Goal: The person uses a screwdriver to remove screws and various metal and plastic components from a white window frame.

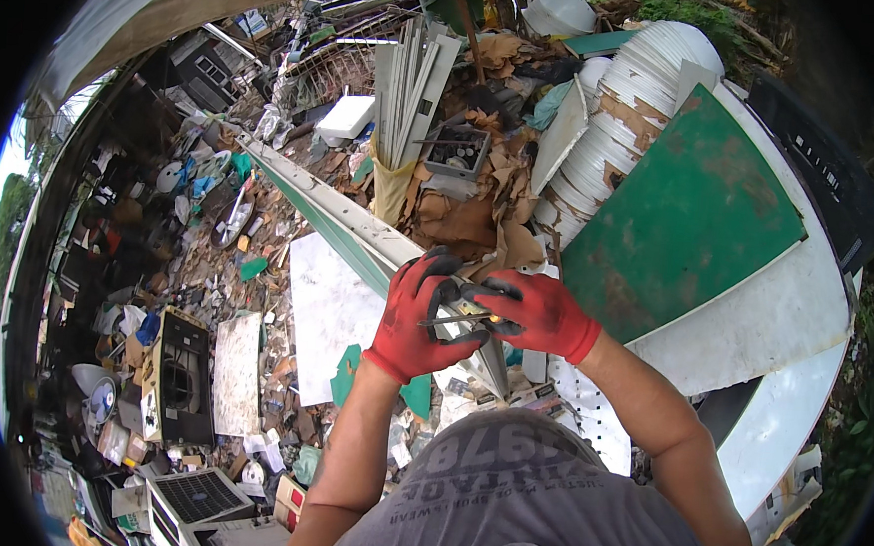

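Note:
My left hand, in a red glove with dark palm and fingertips, is curled round the near end of a long white-edged green panel. That panel slants away to the upper left. Beside it, my right hand, gloved the same way, closes on a slim tool with a bit of yellow at its handle, likely a screwdriver. Its thin shaft points left across the gap between my hands. The fingers hide most of the handle, and whether the tip touches the panel I cannot tell.
A large green sheet lies at the right on white panels, beside a ribbed white roll. White strips stand upright in a yellowish bag. Mixed scrap covers the ground. A white-framed grille unit sits at lower left, near a black-fronted box.

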`<state>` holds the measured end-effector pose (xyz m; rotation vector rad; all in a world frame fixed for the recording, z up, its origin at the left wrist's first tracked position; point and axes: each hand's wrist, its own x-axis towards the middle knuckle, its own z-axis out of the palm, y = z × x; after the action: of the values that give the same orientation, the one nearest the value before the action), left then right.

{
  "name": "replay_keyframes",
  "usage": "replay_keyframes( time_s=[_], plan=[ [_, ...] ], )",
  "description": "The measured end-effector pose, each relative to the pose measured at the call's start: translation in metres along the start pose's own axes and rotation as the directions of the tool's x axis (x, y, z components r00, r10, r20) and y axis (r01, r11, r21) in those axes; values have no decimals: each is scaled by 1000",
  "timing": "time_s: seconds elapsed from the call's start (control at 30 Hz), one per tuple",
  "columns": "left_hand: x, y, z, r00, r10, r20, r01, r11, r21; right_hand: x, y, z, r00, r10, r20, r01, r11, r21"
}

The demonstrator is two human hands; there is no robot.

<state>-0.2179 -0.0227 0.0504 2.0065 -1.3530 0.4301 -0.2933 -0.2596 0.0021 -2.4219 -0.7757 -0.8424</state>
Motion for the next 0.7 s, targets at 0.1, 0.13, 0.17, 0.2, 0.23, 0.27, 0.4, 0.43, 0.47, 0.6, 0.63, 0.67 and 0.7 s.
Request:
replay_keyframes(
  time_s=[0.1,0.13,0.17,0.2,0.23,0.27,0.4,0.43,0.47,0.6,0.63,0.67,0.7],
  plan=[
    [0,0,-2,1000,-7,23,7,1000,-19,1,-7,2,995,100,-21,-96,986,139],
    [-1,-1,-3,999,-12,33,13,999,-29,3,-7,-1,995,101,-17,-98,986,136],
    [-1,0,-3,999,-9,38,10,1000,-24,3,-7,-3,994,108,-13,-105,985,135],
    [-1,0,-3,999,-5,43,6,1000,-20,3,-7,-3,993,115,-8,-113,984,134],
    [-1,0,-3,999,-1,49,2,1000,-16,0,-7,-2,994,108,-9,-106,985,137],
    [-2,1,-3,999,-6,48,7,1000,-28,0,-7,-1,995,96,-13,-93,985,142],
    [0,-1,-5,998,31,62,-30,999,-29,-4,-14,8,987,152,-59,-140,976,170],
    [0,-1,-6,996,54,70,-53,998,-18,-3,-15,8,988,141,-60,-130,978,164],
    [0,-1,-5,996,55,67,-54,998,-16,-2,-17,5,989,133,-59,-122,980,159],
    [-2,-1,-5,998,42,49,-41,999,-21,2,-18,-2,993,114,-37,-107,983,150],
    [-3,-2,-4,998,34,43,-33,999,-25,0,-18,-2,994,98,-49,-92,989,115],
    [-3,-2,-5,998,50,50,-49,999,-12,-1,-19,-2,995,78,-61,-73,994,78],
    [-4,-2,-5,996,65,56,-65,998,1,-3,-19,-1,996,58,-72,-55,998,41]
  ],
)
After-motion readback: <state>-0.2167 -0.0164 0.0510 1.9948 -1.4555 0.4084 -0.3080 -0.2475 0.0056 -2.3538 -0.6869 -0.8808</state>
